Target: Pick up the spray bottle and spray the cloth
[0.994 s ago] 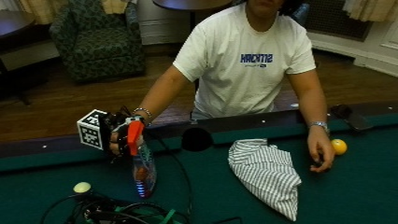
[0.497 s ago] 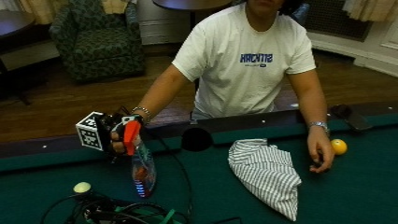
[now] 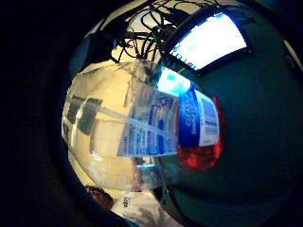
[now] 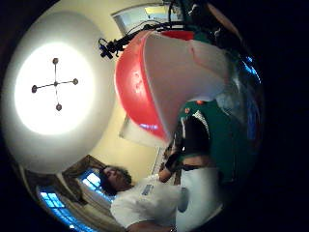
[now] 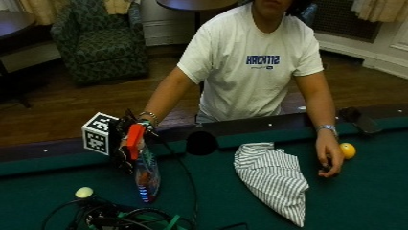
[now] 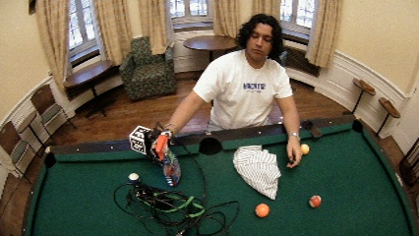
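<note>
Outside view: gloved right hand (image 5: 125, 143) wrapped round red head of spray bottle (image 5: 145, 175), bottle tilted above green pool table (image 5: 357, 191), well apart from striped cloth (image 5: 274, 179) lying beside bare left hand (image 5: 329, 155). Yellow ball (image 5: 347, 150) just beyond that hand.

Little-finger palm view: clear bottle body (image 3: 137, 132) close, lit screen (image 3: 210, 40) behind.

Thumb palm view: red-and-white sprayer head (image 4: 159, 77) close.

Wide view: orange ball (image 6: 262, 210) beyond cloth.

A yellow ball (image 5: 347, 150) lies on the green desk (image 5: 363, 191) near the rail, and a white ball (image 5: 84, 192) sits beside a tangle of black cables (image 5: 121, 218). Farther out lie an orange ball (image 6: 262, 210) and a red-and-white ball (image 6: 314, 201) — well apart from the rest. Behind the desk stand a patterned armchair (image 5: 102, 40) and a round wooden side table (image 6: 209, 43).
</note>
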